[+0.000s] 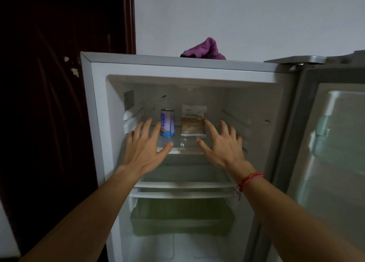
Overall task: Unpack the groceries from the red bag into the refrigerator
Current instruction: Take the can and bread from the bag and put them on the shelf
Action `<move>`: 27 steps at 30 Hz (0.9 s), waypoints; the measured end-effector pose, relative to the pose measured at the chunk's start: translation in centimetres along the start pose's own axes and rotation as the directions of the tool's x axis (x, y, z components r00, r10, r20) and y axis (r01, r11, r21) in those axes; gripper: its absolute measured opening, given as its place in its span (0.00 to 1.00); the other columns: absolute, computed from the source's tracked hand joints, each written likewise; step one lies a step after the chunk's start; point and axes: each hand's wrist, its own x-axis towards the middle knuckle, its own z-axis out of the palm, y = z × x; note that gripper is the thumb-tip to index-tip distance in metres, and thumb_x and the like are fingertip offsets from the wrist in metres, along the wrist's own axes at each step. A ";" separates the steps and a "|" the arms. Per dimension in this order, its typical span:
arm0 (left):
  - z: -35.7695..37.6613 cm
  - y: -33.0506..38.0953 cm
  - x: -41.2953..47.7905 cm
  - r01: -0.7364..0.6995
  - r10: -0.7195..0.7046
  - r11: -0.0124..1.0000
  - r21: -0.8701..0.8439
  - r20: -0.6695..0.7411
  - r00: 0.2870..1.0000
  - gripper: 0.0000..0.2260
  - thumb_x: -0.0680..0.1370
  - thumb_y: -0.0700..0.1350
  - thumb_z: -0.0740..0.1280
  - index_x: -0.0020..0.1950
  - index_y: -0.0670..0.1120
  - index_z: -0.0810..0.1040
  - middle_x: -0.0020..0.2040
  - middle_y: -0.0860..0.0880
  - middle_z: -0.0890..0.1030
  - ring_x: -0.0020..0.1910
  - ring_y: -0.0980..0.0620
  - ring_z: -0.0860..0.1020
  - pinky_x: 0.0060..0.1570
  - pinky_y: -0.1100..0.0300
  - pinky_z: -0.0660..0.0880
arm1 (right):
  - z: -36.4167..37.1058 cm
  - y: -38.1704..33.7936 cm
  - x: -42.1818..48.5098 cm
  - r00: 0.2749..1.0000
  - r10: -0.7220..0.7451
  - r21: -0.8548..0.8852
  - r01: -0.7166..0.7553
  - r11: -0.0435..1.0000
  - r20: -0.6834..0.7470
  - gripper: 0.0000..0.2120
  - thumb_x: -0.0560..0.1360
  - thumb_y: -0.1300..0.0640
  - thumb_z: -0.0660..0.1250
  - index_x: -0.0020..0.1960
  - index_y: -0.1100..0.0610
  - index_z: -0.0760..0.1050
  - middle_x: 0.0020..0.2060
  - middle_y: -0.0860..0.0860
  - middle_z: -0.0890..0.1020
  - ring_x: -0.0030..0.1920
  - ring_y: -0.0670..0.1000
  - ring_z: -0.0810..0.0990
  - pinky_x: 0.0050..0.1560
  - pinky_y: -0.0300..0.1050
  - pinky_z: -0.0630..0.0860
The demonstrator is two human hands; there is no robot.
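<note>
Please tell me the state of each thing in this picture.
refrigerator door: open, swung to the right.
can: upright on the top shelf.
packet: upright on the top shelf, right of the can.
left hand: open, holds nothing.
right hand: open, holds nothing.
purple cloth: crumpled on top of the refrigerator.

The refrigerator [177, 63] has a matt grey metal shell and a smooth white plastic lining, scuffed with dark marks. At twelve o'clock on its top lies a soft, fuzzy purple cloth [205, 49]. The can [167, 123] has a glossy printed label and a metal rim. At its three o'clock the packet [193, 123] is crinkled plastic film (clear below, white above). The shelf [181, 143] under both looks like clear glass. At six o'clock the drawer [181, 220] is translucent green plastic. At nine o'clock the dark wooden door [59, 64] has a chipped finish.
</note>
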 end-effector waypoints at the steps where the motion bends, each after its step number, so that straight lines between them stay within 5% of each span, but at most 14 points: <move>1: -0.2 0.0 -0.5 0.002 -0.002 1.000 -0.014 -0.001 1.000 0.39 0.73 0.71 0.45 0.79 0.51 0.58 0.80 0.44 0.56 0.78 0.41 0.55 0.73 0.40 0.60 | -0.2 -0.1 -0.5 1.000 -0.002 -0.010 0.002 1.000 -0.006 0.34 0.79 0.31 0.53 0.81 0.39 0.48 0.81 0.59 0.54 0.77 0.65 0.57 0.73 0.65 0.60; 27: -14.2 -0.7 -21.4 -0.084 0.086 0.989 -0.122 0.009 0.996 0.41 0.72 0.71 0.44 0.79 0.49 0.57 0.80 0.44 0.55 0.79 0.43 0.52 0.74 0.45 0.56 | -10.1 -9.8 -24.5 0.999 0.051 -0.085 -0.052 0.995 -0.018 0.34 0.79 0.31 0.53 0.81 0.40 0.49 0.81 0.57 0.54 0.78 0.64 0.56 0.75 0.64 0.58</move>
